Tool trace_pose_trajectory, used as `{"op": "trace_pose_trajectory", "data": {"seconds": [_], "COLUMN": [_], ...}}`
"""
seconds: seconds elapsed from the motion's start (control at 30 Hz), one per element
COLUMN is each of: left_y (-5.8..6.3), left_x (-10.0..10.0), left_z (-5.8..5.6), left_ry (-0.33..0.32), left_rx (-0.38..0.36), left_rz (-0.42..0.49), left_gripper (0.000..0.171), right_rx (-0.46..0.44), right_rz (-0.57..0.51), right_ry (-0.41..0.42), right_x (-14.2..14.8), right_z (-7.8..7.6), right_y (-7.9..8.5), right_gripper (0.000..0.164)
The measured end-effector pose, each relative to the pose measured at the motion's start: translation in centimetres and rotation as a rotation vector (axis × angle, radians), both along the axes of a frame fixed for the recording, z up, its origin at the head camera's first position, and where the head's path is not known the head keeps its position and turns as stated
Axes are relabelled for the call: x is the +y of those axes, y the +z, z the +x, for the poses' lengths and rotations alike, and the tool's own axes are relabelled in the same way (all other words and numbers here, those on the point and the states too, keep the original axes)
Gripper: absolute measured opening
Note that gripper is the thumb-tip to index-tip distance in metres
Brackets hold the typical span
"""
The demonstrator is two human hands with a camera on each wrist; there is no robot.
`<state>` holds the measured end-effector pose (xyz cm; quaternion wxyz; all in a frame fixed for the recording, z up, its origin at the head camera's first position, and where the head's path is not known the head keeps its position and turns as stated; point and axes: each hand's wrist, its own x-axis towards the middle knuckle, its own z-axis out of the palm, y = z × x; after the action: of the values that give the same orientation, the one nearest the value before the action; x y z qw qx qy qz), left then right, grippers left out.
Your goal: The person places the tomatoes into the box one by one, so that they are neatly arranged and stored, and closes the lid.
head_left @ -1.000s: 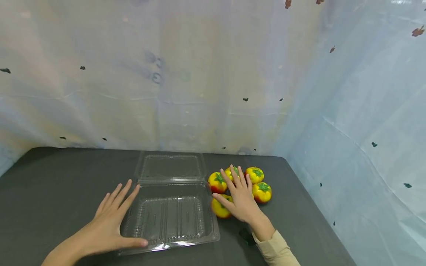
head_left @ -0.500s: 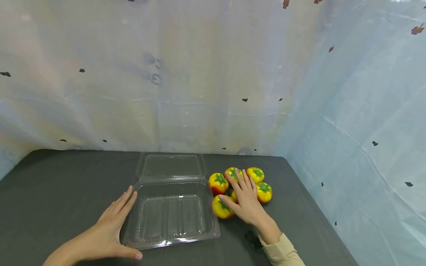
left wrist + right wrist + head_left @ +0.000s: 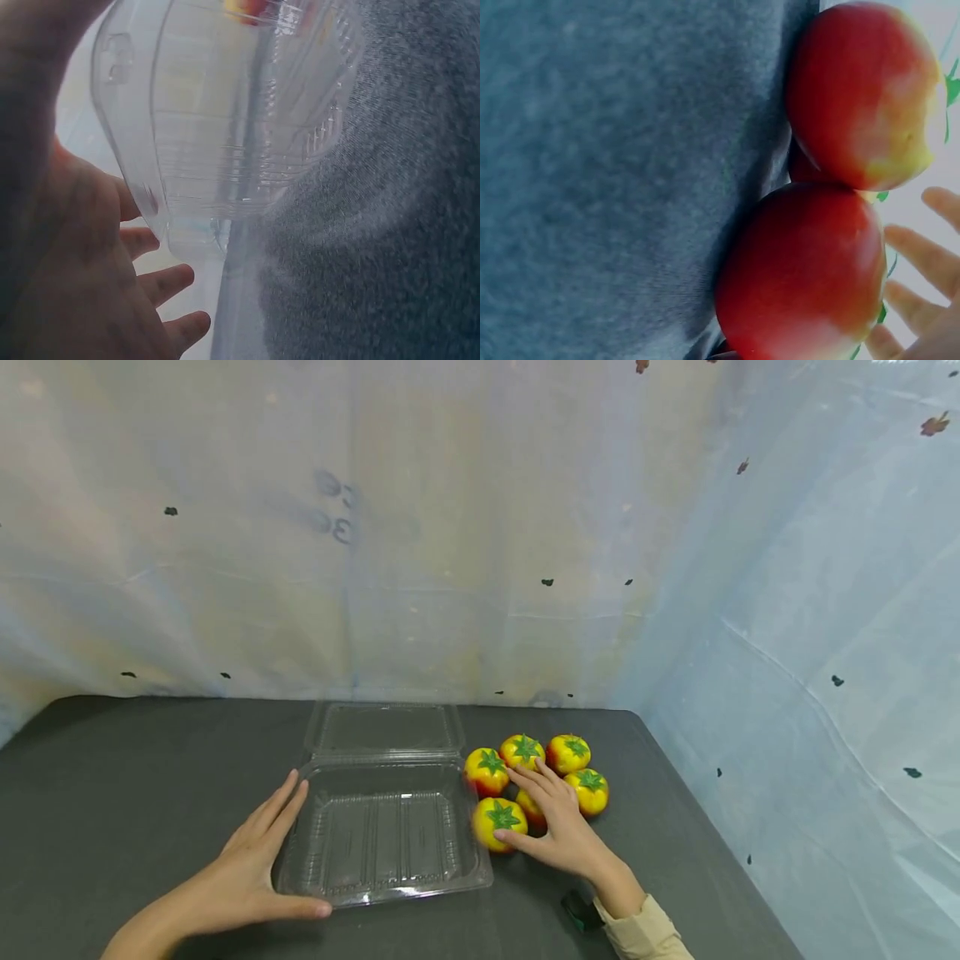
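Observation:
A clear plastic clamshell box [image 3: 382,835] lies on the table with its lid [image 3: 384,730] folded back. My left hand [image 3: 243,868] spans its left front corner, fingers along the left side and thumb near the front rim. In the left wrist view, the fingers [image 3: 169,285] are spread beside the wall. Right of the box, several yellow-and-red tomatoes with green star-shaped tops are clustered. My right hand [image 3: 562,827] is over them, partly hiding one tomato [image 3: 529,810]; its thumb overlaps the front tomato [image 3: 498,824]. In the right wrist view, loosely bent fingers [image 3: 922,259] are beside two tomatoes.
A small dark object [image 3: 581,910] lies by the right sleeve [image 3: 645,931]. The dark grey table [image 3: 150,777] ends at a pale hanging sheet [image 3: 420,568] behind, with another sheet [image 3: 825,652] along the right.
My right hand has drawn slightly back and lower over the tomatoes, its fingers bending more, uncovering the back ones. The left fingers have closed together beside the box.

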<state>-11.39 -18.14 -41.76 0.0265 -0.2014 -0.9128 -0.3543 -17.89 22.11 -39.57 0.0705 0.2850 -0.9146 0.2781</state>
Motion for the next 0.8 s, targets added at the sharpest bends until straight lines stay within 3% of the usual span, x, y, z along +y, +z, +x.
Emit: {"op": "trace_pose_trajectory", "data": {"seconds": [0.33,0.63,0.8], "left_y": [-0.23,-0.12,-0.1], "left_x": [0.36,0.25,0.48], "left_z": [0.06,0.28,0.11], "left_ry": [0.008,0.01,0.004], "left_rx": [0.018,0.007,0.015], "left_rz": [0.038,0.054,0.055], "left_gripper": [0.134,0.137,0.137], "right_rx": [0.028,-0.003,0.033], "right_rz": [0.04,0.052,0.013], "right_ry": [0.065,0.084,0.069], "right_x": [0.35,0.09,0.29], "right_z": [-0.05,-0.43,-0.14], "right_y": [-0.73,-1.04,-0.87], "right_gripper": [0.063,0.061,0.06]}}
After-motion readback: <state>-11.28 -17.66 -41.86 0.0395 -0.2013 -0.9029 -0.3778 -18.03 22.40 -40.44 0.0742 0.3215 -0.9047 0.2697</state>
